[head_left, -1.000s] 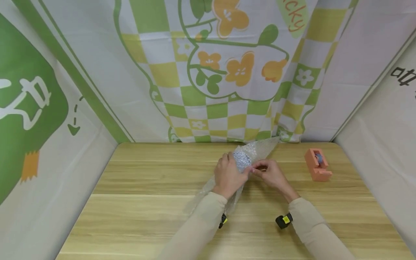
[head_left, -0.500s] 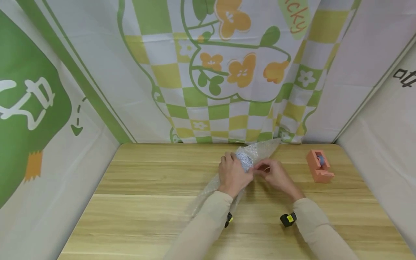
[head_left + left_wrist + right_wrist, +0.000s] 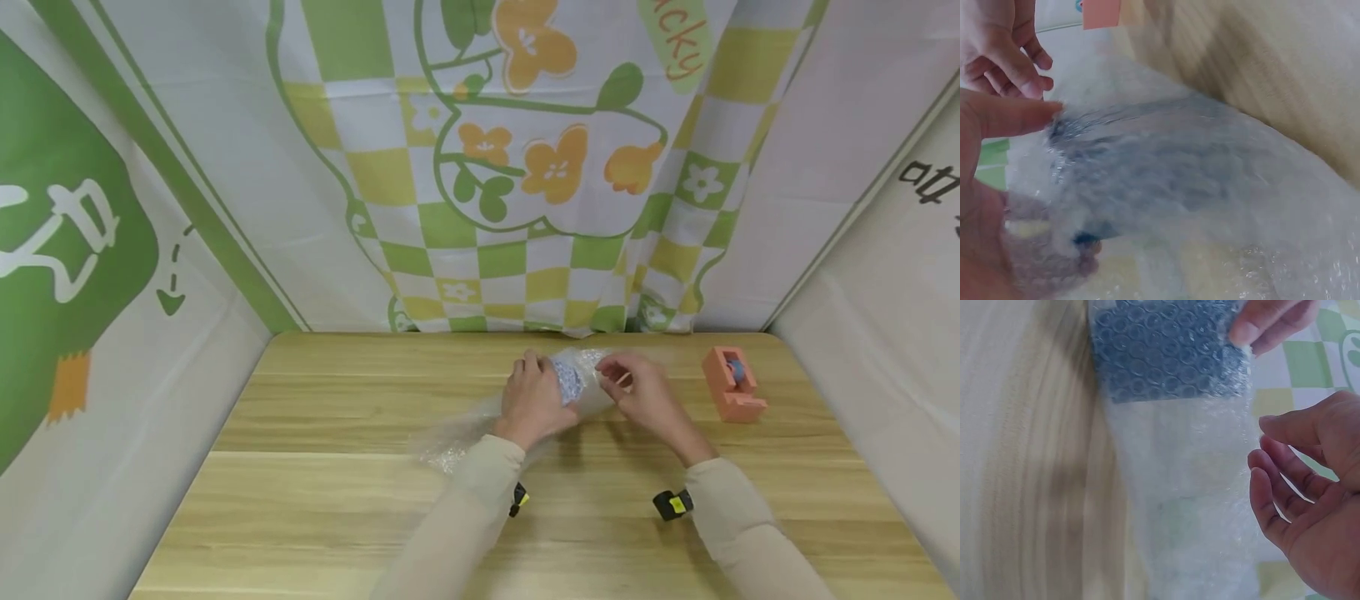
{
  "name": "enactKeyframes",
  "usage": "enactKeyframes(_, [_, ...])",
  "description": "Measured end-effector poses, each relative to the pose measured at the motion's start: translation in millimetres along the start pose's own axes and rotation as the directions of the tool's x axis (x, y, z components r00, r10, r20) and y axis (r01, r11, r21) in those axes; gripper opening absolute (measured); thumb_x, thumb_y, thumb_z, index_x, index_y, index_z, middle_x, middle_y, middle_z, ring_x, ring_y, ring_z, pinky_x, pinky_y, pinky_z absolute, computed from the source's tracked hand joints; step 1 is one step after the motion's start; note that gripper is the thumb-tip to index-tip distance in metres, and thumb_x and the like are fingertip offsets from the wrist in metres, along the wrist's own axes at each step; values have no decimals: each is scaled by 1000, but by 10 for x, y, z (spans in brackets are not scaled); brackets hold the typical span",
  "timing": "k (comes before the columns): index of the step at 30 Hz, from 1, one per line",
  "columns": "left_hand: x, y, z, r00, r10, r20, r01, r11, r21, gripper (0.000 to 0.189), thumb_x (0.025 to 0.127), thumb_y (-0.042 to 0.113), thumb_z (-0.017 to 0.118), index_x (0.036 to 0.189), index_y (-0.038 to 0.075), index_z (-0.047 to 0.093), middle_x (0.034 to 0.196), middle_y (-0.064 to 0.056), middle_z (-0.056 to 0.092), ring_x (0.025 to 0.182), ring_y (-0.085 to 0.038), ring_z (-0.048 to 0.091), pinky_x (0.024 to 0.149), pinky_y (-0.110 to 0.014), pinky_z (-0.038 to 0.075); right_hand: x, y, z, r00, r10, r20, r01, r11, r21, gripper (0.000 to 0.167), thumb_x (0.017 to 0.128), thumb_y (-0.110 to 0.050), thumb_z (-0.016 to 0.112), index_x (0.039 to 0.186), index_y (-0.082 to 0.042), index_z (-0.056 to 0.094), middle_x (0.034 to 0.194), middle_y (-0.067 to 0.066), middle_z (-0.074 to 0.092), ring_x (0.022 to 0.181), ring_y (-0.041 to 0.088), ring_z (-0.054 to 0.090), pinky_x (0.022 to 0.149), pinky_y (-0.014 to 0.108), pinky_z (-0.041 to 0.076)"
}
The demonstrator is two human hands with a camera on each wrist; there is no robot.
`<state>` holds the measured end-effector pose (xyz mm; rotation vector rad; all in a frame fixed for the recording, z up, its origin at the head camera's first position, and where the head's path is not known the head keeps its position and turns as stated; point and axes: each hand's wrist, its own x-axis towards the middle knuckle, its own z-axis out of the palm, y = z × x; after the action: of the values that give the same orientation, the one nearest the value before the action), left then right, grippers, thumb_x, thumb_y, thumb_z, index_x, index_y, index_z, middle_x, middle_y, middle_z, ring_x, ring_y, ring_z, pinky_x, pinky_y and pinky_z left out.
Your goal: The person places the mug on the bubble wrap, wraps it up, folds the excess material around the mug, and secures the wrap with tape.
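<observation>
My left hand [image 3: 531, 402] grips a flat, dark-blue rectangular item [image 3: 1160, 356] rolled in clear bubble wrap [image 3: 1185, 487]. In the right wrist view, the left thumb lies on the wrap at the item's edge. Loose wrap stretches past both ends of the item, and what the item is stays hidden under the bubbles. My right hand [image 3: 647, 398] is beside the wrap's free end, thumb and fingers parted and loosely bent, fingertips right at the edge. Nothing shows between those fingers in the right wrist view [image 3: 1316, 487].
An orange tape dispenser [image 3: 735, 387] with a blue roll stands at the table's back right. The wooden table [image 3: 322, 500] meets a printed, checked cloth [image 3: 502, 250] behind it. Fabric walls rise on both sides.
The right fingers have let go of the wrap's edge near the left thumb and shifted slightly right. The wrapped item has turned, and its loose ends have swung and flattened.
</observation>
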<state>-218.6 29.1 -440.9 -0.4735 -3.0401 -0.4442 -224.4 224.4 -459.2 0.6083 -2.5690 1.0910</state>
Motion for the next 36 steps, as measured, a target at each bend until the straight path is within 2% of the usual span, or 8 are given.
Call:
enactKeyframes(4, [0,-43,-68,995,53,83,-51,998,-25,87,80,40,81,144,-8,47,136,-21,49,123,-33,53,105,-40,48,-19,-59,-40,999,-33,4,34,998,-48,23,84,11,74,104,2,70,92,12,68,81,26,65,67,41,58])
enactKeyframes(7, [-6,-54,-124,986,91,141,-86,995,-44,84,81,32,80,147,-5,45,141,-21,47,129,-34,51,110,-41,43,-46,-89,-49,996,-77,37,80,992,-95,27,82,9,77,106,2,70,93,12,66,79,26,64,65,39,56])
enactKeyframes(12, [-16,-45,-212,961,128,245,-115,991,-66,81,85,20,78,153,-2,39,152,-19,40,140,-34,41,119,-41,31,-113,-144,-28,985,-142,100,157,974,-165,28,81,2,82,107,1,70,95,12,65,77,26,62,65,38,54])
enactKeyframes(17, [-20,-49,-258,933,161,323,-148,987,-67,82,86,12,75,156,2,34,160,-16,32,147,-33,33,123,-42,21,-227,-194,-1,977,-149,155,174,972,-161,28,84,-4,82,108,-2,70,100,9,65,83,27,62,70,39,55])
enactKeyframes(22, [-40,-72,-273,919,190,345,-167,981,-96,83,86,7,71,158,3,30,162,-16,28,148,-33,29,124,-42,18,-348,-217,-2,966,-147,212,180,973,-143,32,86,-10,82,113,-4,67,108,8,62,95,26,64,80,40,57])
enactKeyframes(29, [-78,-84,-246,927,194,320,-168,980,-107,84,85,8,66,159,1,27,163,-16,25,151,-31,25,125,-40,14,-398,-162,10,961,-156,230,196,967,-161,31,88,-5,78,114,-4,61,107,9,65,95,28,65,78,41,57])
enactKeyframes(33, [-92,-68,-248,931,180,317,-155,983,-101,82,86,8,65,159,1,26,163,-16,25,151,-32,23,125,-40,14,-384,-80,54,952,-148,267,188,973,-131,29,91,0,73,114,-4,57,105,9,65,94,26,67,75,38,58])
enactKeyframes(36, [-95,-60,-241,932,176,318,-157,984,-86,81,88,9,65,159,2,27,163,-16,25,151,-32,24,124,-40,16,-356,-33,84,952,-118,281,150,984,-94,38,91,1,72,121,-1,50,105,10,66,92,24,67,74,36,58])
